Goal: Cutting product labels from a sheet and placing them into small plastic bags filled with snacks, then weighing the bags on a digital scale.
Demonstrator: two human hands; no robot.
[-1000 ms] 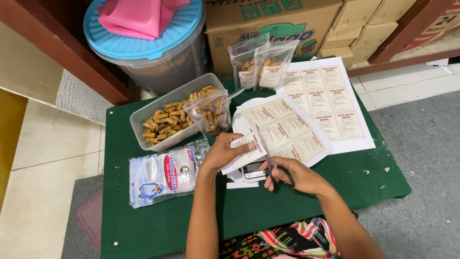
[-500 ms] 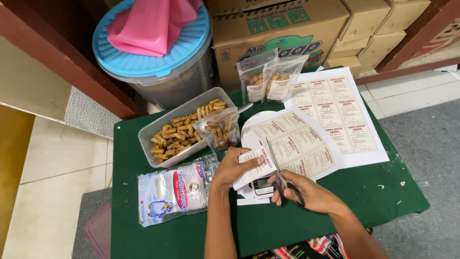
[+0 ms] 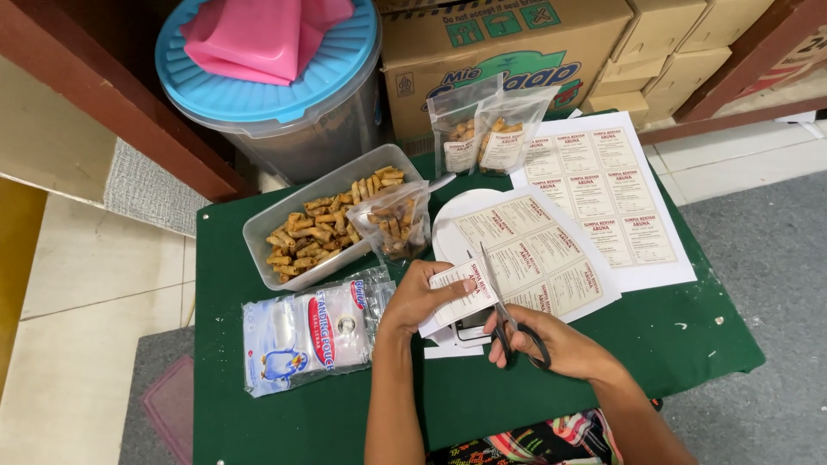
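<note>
Left hand [image 3: 419, 297]: fingers pinched on a label strip [image 3: 461, 291] at the sheet's near edge, holding it flat and taut.
Right hand [image 3: 560, 346]: closed through the black handles of the scissors [image 3: 508, 323], fingers in the loops.
Scissors: blades point away from the person and lie along a line between label columns, partway into the paper.
Label sheet [image 3: 538, 258]: the one being cut; it lies over a white round lid or plate [image 3: 454, 226] in the middle of the worktop [image 3: 655, 344]. Most of its labels are uncut, by the look of it.
Cut pieces: a white offcut [image 3: 454, 351] lies just under the hands.
Second sheet [image 3: 603, 194]: beyond and to the right, whole, every label in place.
Filled pouches [image 3: 484, 133]: two stand at the far edge, each with snacks inside and a label on its front; these look finished.
Open pouch [image 3: 394, 222]: holds snacks, leans on the tray, no label visible.
Tray [image 3: 323, 220]: clear, full of fried snack sticks.
Pouch pack [image 3: 314, 331]: empty pouches in their wrapper, left of the hands.
Judgement: early stage; two pouches done, most labels and snacks left.
Behind: lidded bin [image 3: 276, 95], cardboard boxes [image 3: 517, 52].
</note>
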